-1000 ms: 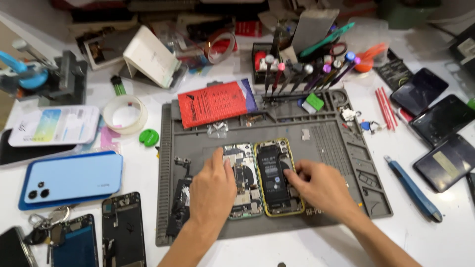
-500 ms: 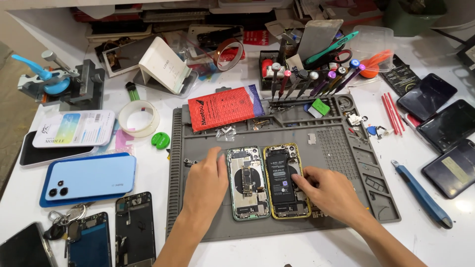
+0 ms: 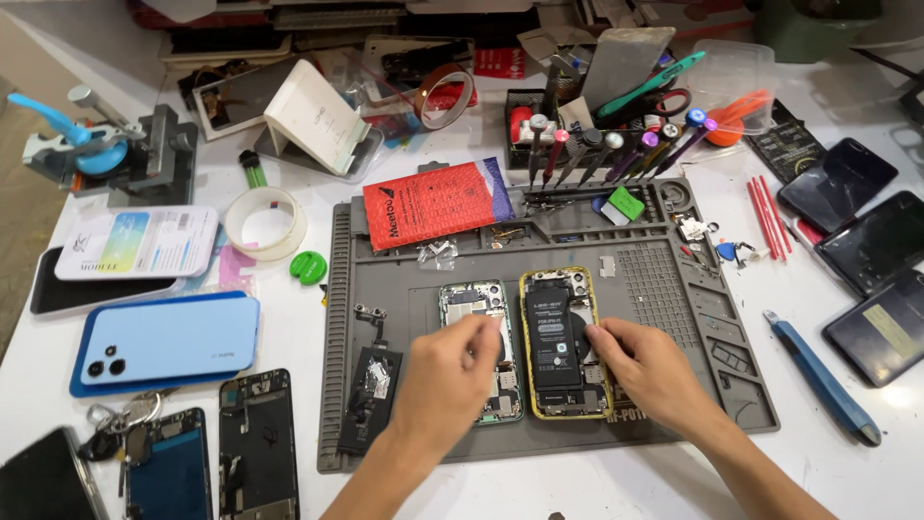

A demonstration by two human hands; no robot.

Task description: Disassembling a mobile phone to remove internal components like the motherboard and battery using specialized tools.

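Observation:
Two opened phones lie side by side on a grey repair mat (image 3: 674, 289). The green-framed phone (image 3: 472, 303) is on the left, the yellow-framed phone (image 3: 558, 337) with its black battery on the right. My left hand (image 3: 445, 380) rests over the lower part of the green-framed phone, fingertips pinched together near its right edge. My right hand (image 3: 647, 371) touches the right edge of the yellow-framed phone with thumb and forefinger. I cannot make out any small part between the fingers of either hand.
A red packet (image 3: 435, 202), a screwdriver rack (image 3: 606, 144) and loose small parts sit at the mat's back. A black phone part (image 3: 371, 395) lies on the mat's left. A blue phone (image 3: 166, 339), tape roll (image 3: 265, 221), blue-handled tool (image 3: 823, 376) and dark phones (image 3: 866, 241) surround it.
The camera view has shifted so the mat sits lower and more central. Both hands have drawn slightly down the phones; the left hand's fingers are now pinched together.

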